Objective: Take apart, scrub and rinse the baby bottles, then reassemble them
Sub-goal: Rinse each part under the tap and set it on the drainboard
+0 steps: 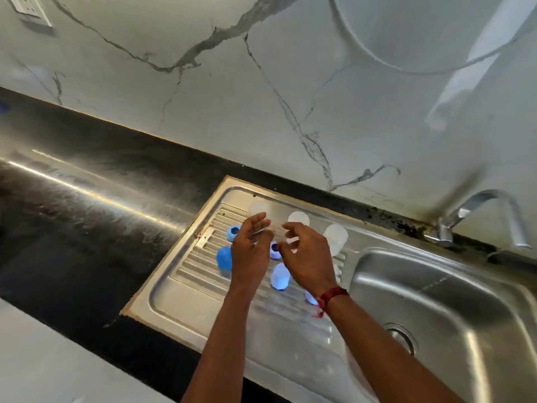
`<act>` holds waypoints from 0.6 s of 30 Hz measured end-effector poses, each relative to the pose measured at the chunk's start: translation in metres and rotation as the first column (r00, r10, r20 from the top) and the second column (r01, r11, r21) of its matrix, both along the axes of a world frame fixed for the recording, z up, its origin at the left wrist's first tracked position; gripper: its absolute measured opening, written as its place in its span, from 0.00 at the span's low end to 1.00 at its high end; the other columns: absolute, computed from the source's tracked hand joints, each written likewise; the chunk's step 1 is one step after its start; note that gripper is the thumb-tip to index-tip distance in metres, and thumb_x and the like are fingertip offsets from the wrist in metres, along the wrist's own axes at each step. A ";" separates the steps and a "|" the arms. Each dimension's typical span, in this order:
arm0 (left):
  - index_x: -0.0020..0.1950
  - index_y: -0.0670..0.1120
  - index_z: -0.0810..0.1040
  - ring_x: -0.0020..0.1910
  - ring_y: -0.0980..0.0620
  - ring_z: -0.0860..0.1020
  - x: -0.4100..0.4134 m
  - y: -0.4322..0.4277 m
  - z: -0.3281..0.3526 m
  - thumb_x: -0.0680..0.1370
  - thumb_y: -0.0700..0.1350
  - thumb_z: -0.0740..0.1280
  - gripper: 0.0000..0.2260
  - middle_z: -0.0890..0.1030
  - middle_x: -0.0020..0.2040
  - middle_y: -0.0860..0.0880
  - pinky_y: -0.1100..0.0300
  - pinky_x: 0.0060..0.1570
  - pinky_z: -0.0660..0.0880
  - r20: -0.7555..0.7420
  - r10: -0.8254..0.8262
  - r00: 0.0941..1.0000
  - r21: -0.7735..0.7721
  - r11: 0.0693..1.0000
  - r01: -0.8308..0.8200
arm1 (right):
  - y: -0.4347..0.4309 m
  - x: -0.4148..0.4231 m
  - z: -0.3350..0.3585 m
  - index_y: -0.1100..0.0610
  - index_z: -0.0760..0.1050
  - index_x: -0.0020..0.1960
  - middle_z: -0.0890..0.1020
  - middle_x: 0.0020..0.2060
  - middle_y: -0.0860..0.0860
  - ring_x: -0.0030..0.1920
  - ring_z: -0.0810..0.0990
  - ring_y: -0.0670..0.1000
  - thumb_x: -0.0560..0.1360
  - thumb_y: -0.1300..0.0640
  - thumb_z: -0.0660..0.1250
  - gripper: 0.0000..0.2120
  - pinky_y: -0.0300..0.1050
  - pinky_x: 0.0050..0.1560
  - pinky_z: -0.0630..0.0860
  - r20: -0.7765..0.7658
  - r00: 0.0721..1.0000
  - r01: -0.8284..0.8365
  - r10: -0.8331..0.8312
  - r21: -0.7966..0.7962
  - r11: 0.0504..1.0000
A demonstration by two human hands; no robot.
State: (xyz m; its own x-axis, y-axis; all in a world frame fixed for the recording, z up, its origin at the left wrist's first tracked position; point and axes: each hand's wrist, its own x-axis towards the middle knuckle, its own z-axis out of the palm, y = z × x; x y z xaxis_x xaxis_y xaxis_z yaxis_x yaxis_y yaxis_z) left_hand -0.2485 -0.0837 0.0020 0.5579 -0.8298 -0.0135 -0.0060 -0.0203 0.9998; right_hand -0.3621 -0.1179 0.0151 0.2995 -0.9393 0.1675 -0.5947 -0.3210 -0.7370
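Three clear bottles stand mid-frame on the drainboard among blue caps. Left hand and right hand hover above, half-curled, grip too blurred to tell. A stray sweep could topple bottles.

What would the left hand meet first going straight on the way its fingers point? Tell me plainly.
Most likely the clear bottle at the far end of the drainboard, just beyond the fingertips of the left hand. Depth is unclear in this blurred view; the hand might pass above it.
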 end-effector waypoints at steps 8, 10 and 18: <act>0.54 0.53 0.78 0.49 0.55 0.81 -0.122 -0.018 0.015 0.76 0.39 0.69 0.11 0.83 0.51 0.51 0.62 0.50 0.77 -0.070 -0.245 0.967 -0.060 0.969 0.241 | 0.002 -0.131 0.012 0.55 0.80 0.59 0.84 0.47 0.50 0.42 0.81 0.46 0.74 0.60 0.71 0.13 0.41 0.49 0.79 -0.025 0.986 0.166 -0.167 -0.039 0.985; 0.55 0.53 0.79 0.49 0.56 0.81 -0.152 -0.019 0.011 0.76 0.39 0.68 0.11 0.83 0.52 0.50 0.59 0.52 0.77 -0.069 -0.295 0.953 -0.031 0.955 0.293 | 0.003 -0.163 0.011 0.56 0.81 0.58 0.85 0.46 0.50 0.42 0.82 0.48 0.74 0.60 0.71 0.13 0.42 0.49 0.79 -0.031 0.978 0.203 -0.204 -0.047 0.978; 0.49 0.54 0.80 0.38 0.55 0.77 -0.235 -0.022 -0.003 0.77 0.41 0.70 0.07 0.82 0.41 0.54 0.59 0.42 0.74 -0.100 -0.366 0.925 0.025 0.928 0.371 | 0.007 -0.286 -0.006 0.53 0.83 0.49 0.86 0.44 0.49 0.43 0.83 0.49 0.74 0.61 0.70 0.07 0.44 0.48 0.80 -0.239 0.936 0.271 -0.257 0.025 0.962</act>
